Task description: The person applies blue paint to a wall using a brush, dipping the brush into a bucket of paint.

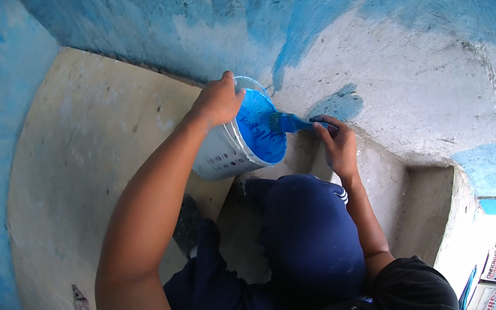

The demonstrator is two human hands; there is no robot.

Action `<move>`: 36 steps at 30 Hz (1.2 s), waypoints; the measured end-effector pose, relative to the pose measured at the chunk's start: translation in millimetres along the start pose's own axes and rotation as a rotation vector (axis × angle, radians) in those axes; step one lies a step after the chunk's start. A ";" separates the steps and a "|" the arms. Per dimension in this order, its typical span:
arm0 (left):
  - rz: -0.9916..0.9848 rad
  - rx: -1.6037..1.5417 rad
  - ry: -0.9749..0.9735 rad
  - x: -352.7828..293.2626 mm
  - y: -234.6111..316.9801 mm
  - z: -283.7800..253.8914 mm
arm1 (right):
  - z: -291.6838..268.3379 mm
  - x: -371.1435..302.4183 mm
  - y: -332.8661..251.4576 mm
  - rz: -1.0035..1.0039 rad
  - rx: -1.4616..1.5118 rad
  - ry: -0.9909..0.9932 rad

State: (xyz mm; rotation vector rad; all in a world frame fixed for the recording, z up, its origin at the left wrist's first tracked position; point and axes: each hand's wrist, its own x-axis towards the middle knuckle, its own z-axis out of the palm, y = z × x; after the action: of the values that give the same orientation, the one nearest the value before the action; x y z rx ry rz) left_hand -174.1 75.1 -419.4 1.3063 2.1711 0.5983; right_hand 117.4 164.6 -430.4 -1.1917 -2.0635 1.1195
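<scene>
Noted a rough plaster wall point(405, 84), patchy blue over whitish grey, meeting a beige concrete floor point(94, 127). Found a white plastic bucket point(217, 158) tilted before the wall, clasped at the rim by the curled left hand point(220, 101), with bright blue paint point(254, 125) inside. Found a flat, blue-handled paintbrush point(293, 123) pinched between closed fingers of the right hand point(341, 148), with bristles at the bucket's mouth. Could not confirm contact with paint. Advised wiping 1 bristle face against the inner rim, holding the tilt shallow, and lifting out slowly to limit drips.
</scene>
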 end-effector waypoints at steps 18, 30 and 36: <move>-0.087 -0.165 0.064 2.3 -0.2 5.7 | 32.2 0.0 -11.4 -0.281 -0.358 0.165; 0.010 -0.049 0.130 -0.1 -3.8 9.9 | 11.1 -1.7 64.2 0.007 -0.039 -0.256; 0.036 -0.019 0.154 0.8 -7.1 10.7 | 17.1 2.5 87.6 0.157 0.193 -0.149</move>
State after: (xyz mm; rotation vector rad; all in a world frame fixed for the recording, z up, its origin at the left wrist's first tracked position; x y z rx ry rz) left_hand -172.2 73.8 -432.0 1.3303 2.2622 0.7542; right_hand 143.6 184.2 -513.5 -1.2228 -1.9408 1.4861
